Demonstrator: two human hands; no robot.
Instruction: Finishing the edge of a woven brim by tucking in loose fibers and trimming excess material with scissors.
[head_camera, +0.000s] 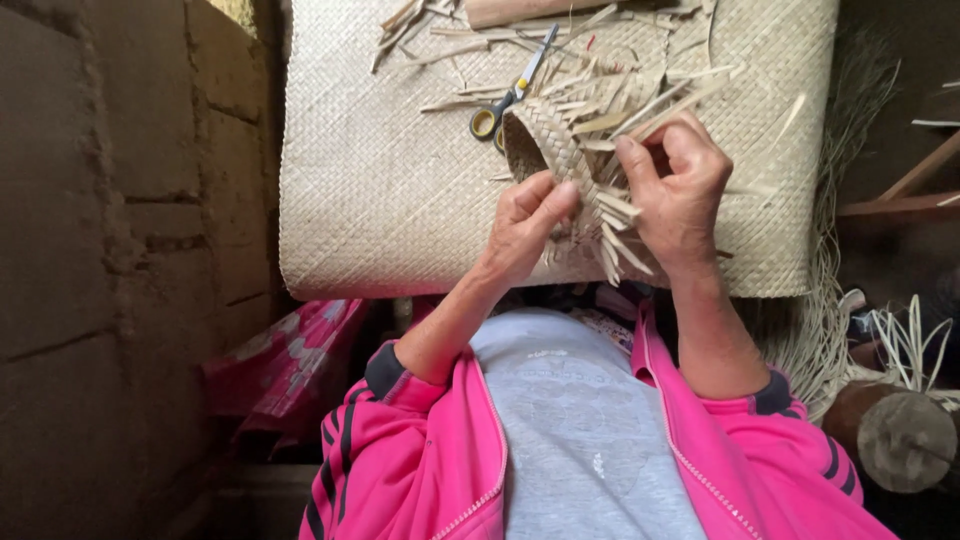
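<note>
1. Pink jacket sleeves and a grey shirt lie nearest the camera; both forearms reach forward from them.
2. Left hand: its fingers are pressed together, pinching the near edge of a small woven basket made of pale straw strips.
3. Right hand: its fingers are curled and pinch loose strips that stick out of the unfinished side of the basket.
4. Position of the basket: held between both hands, above a large woven mat spread in front of the person; its open mouth faces left.
5. Step in hand, as judged: plaiting the free strip ends into the basket wall.
6. Next move, as judged: the left hand must keep the weave clamped while the right hand passes one strip over and under its neighbours, then pulls it snug.
7. Nearby: scissors with yellow handles lie on the mat just beyond the basket, among cut scraps. A log end sits at lower right.
</note>
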